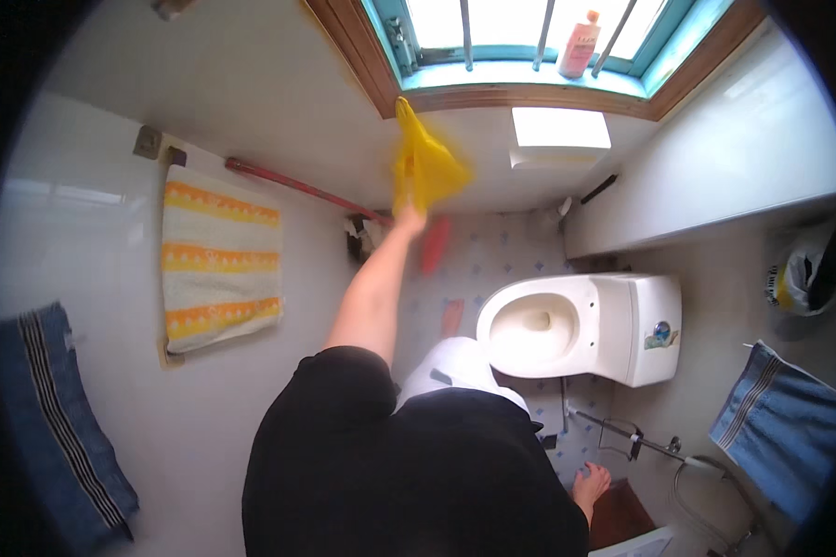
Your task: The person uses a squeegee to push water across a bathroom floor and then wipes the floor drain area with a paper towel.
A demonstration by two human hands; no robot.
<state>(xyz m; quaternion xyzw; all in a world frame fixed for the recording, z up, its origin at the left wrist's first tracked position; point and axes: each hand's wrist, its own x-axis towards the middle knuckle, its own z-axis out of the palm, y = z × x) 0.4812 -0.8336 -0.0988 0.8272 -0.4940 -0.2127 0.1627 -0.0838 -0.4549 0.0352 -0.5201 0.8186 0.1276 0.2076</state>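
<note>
My left arm stretches forward, and my left hand (411,217) grips a yellow plastic bag (428,167). The bag is blurred and spread out; its tip overlaps the lower left corner of the wooden window frame (393,104), and whether they touch I cannot tell. Most of the fingers are hidden by the bag. My right hand (591,484) hangs low by my right side with its fingers apart and nothing in it. Behind it shows a reddish-brown surface (623,519). A white toilet (609,327) with an uncovered bowl stands just right of my legs.
A pink bottle (580,47) stands on the barred window's sill. Below hangs a white box (561,129). A red pole (299,186) leans along the left, near a striped towel (223,271). Blue towels (780,425) hang on both sides. A shower hose (690,487) is at lower right.
</note>
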